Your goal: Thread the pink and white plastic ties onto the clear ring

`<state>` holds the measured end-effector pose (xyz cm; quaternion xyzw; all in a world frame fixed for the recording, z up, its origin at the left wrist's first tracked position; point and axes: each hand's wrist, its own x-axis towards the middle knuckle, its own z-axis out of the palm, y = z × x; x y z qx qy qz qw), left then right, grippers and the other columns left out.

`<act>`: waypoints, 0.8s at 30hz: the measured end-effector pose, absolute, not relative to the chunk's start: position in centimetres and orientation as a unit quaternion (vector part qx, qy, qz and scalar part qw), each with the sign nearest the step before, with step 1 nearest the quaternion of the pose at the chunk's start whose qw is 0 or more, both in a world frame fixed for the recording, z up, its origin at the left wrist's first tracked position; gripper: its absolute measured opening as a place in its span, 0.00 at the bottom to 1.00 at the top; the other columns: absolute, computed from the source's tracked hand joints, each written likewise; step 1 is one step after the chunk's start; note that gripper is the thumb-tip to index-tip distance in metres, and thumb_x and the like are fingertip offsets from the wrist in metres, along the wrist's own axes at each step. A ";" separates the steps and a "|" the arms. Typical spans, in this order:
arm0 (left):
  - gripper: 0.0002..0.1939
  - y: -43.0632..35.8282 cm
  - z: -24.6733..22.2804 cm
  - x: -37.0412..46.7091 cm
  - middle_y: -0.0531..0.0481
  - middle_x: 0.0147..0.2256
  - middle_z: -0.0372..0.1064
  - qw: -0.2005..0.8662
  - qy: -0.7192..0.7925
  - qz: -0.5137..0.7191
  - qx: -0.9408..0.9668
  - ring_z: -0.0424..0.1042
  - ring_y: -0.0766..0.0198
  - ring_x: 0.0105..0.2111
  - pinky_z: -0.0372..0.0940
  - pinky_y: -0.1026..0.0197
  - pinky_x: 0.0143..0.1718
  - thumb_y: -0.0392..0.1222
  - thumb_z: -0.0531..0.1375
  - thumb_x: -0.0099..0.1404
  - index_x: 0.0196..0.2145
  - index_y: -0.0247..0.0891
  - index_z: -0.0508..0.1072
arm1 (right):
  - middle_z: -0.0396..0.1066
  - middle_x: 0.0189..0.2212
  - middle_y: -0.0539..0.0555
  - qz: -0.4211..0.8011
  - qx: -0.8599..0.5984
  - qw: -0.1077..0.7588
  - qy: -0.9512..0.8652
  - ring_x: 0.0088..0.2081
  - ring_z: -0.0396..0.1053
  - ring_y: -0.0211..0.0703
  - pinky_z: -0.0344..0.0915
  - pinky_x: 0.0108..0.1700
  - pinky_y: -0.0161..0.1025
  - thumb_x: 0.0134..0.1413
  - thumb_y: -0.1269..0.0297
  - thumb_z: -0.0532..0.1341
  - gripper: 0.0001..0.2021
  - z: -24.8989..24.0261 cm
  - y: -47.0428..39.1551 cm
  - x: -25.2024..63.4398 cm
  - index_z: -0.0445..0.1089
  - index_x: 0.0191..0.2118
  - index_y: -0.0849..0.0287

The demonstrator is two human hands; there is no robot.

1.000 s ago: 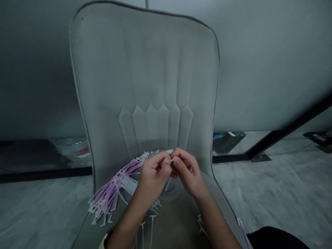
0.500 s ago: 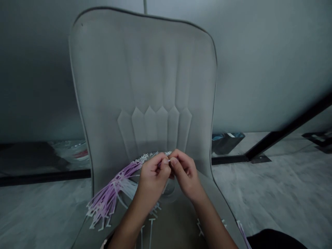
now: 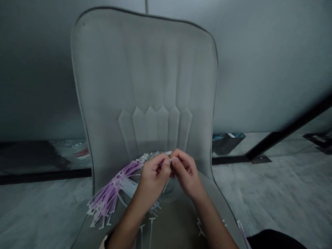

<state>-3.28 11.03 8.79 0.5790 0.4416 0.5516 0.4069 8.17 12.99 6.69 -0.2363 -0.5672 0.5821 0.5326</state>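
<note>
Between left hand [image 3: 155, 170] and right hand [image 3: 186, 173], a pale piece [image 3: 170, 159] in both pinches.

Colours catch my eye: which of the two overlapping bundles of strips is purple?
The purple bundle fans toward the lower left; the other, the pale bundle, passes below the left forearm.

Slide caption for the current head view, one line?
Left hand and right hand pinch a small pale piece above a grey chair seat, beside a bunch of purple and white strips.
</note>
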 end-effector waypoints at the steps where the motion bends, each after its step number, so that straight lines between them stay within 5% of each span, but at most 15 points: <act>1: 0.14 11.0 8.7 -3.3 0.59 0.17 0.53 0.413 0.441 0.554 0.573 0.53 0.71 0.18 0.52 0.69 0.19 0.40 0.53 0.62 0.19 0.38 0.60 | 0.52 0.21 0.44 0.597 -0.227 0.533 -0.555 0.22 0.49 0.34 0.49 0.24 0.32 0.63 0.56 0.58 0.14 6.5 13.0 8.1 0.62 0.29 0.58; 13: 0.15 11.0 8.2 -3.2 0.61 0.18 0.44 0.577 0.374 0.581 0.436 0.42 0.72 0.17 0.44 0.68 0.17 0.43 0.54 0.62 0.20 0.39 0.56 | 0.46 0.20 0.43 0.683 -0.179 0.543 -0.455 0.21 0.41 0.34 0.45 0.23 0.34 0.60 0.55 0.60 0.16 7.0 13.0 7.8 0.59 0.26 0.57; 24: 0.15 11.6 8.8 -4.0 0.64 0.17 0.39 0.645 0.310 0.604 0.351 0.37 0.74 0.15 0.42 0.71 0.14 0.43 0.57 0.60 0.21 0.40 0.54 | 0.50 0.19 0.44 0.695 -0.181 0.529 -0.452 0.23 0.46 0.34 0.49 0.26 0.35 0.57 0.56 0.63 0.14 8.0 12.9 7.6 0.64 0.26 0.59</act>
